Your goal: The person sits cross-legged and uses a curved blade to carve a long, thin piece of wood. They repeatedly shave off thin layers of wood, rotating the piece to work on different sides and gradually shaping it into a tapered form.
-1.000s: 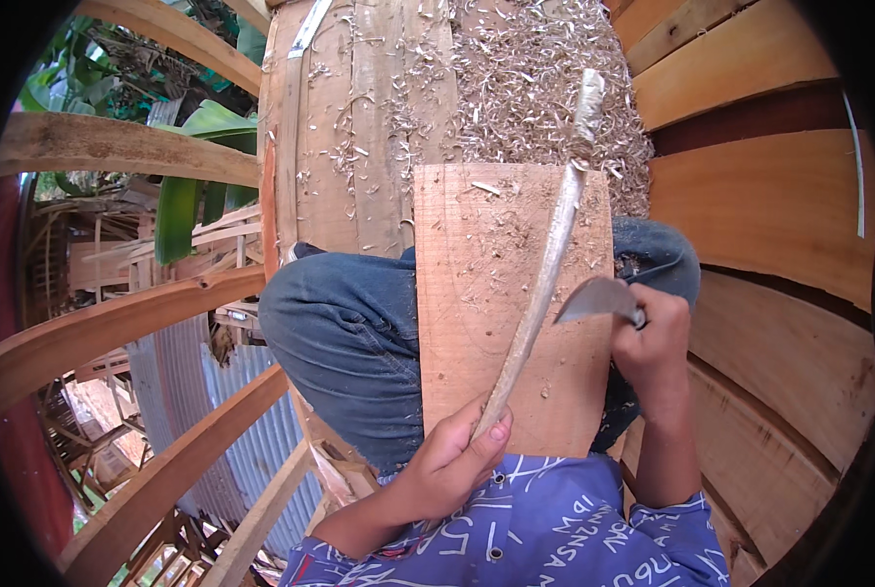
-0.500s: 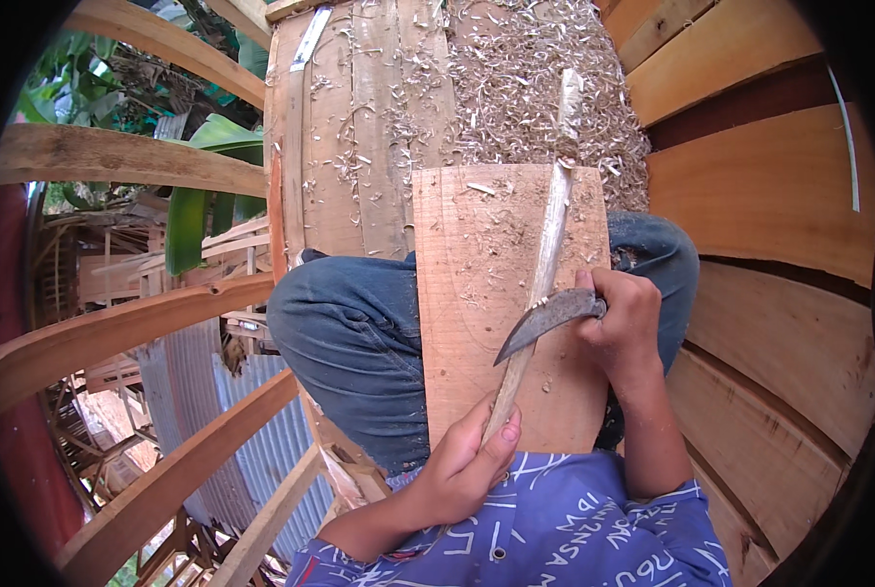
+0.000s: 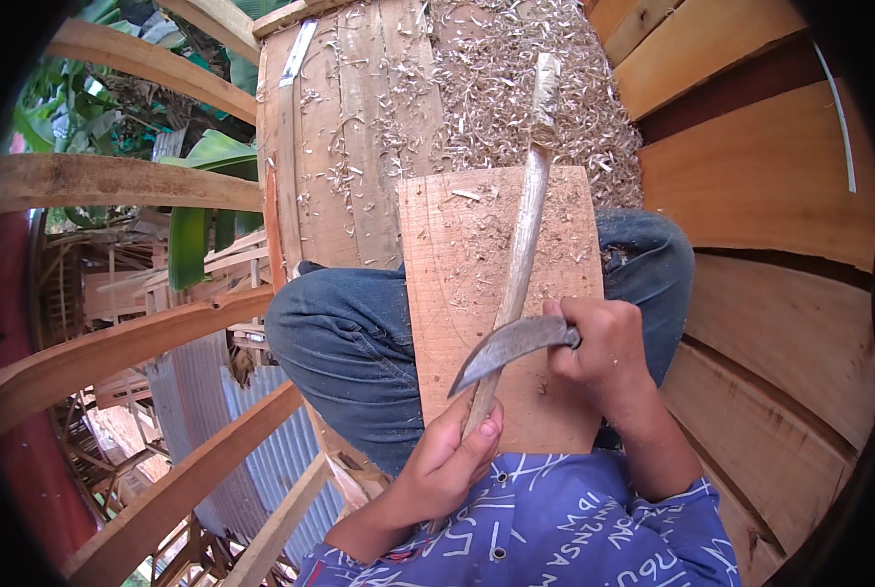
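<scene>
My left hand (image 3: 457,448) is closed around the near end of a long, slightly bent wooden stick (image 3: 522,252). The stick slants up and away over a wooden board (image 3: 437,323) resting across my lap. Its far end is thicker and reaches past the board's far edge. My right hand (image 3: 602,344) grips a curved knife (image 3: 513,347) like a small sickle; its handle is hidden in my fist. The dark blade lies across the stick a little above my left hand, tip pointing left. Small chips and a pale sliver (image 3: 466,195) lie on the board.
Curled wood shavings (image 3: 584,127) heap on the plank floor (image 3: 359,147) ahead. A plank wall (image 3: 760,176) rises close on the right. An open railing of wooden bars (image 3: 124,186) stands on the left, with leaves and corrugated sheets (image 3: 276,440) beyond.
The knife has slid down along the stick toward my left hand, moving left and nearer. The stick and board have shifted slightly left in the picture.
</scene>
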`<state>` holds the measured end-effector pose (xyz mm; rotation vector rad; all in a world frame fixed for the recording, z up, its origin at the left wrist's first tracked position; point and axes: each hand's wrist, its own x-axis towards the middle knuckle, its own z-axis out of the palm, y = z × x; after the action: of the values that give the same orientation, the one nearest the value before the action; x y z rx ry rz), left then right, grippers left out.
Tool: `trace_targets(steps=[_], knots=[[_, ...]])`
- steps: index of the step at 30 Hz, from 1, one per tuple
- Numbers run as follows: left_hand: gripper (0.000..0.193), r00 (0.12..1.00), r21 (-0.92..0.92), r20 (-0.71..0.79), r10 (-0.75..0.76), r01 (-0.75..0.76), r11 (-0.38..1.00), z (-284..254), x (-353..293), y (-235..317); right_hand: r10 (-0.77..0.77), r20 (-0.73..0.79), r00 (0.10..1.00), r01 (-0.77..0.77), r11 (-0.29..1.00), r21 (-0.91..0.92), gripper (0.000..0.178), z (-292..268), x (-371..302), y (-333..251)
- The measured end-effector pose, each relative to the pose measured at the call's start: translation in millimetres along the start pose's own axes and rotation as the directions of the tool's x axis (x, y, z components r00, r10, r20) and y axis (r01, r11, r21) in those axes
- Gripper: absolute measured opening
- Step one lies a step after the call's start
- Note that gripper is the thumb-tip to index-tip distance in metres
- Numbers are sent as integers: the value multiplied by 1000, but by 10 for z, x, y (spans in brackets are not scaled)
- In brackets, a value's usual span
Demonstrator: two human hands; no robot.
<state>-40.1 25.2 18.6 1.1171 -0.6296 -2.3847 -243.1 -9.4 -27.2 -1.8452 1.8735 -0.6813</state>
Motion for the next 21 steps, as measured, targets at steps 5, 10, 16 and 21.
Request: trace_targets(steps=[5, 10, 16, 21], knots=[[19, 998, 197, -15, 65, -61, 979, 39, 17, -111, 93, -44, 995, -96, 994, -53, 20, 23, 117, 155], [18, 997, 212, 37, 74, -80, 974, 129, 0, -175, 262, -156, 952, -264, 965, 13, 17, -53, 437, 403], [22, 1000, 143, 14, 26, -28, 989, 33, 8, -39, 315, -99, 944, -309, 949, 70, 18, -80, 614, 311], [29, 972, 415, -101, 210, -151, 897, -29, 47, 33, 272, 125, 954, -294, 931, 215, 16, 0, 221, 53]])
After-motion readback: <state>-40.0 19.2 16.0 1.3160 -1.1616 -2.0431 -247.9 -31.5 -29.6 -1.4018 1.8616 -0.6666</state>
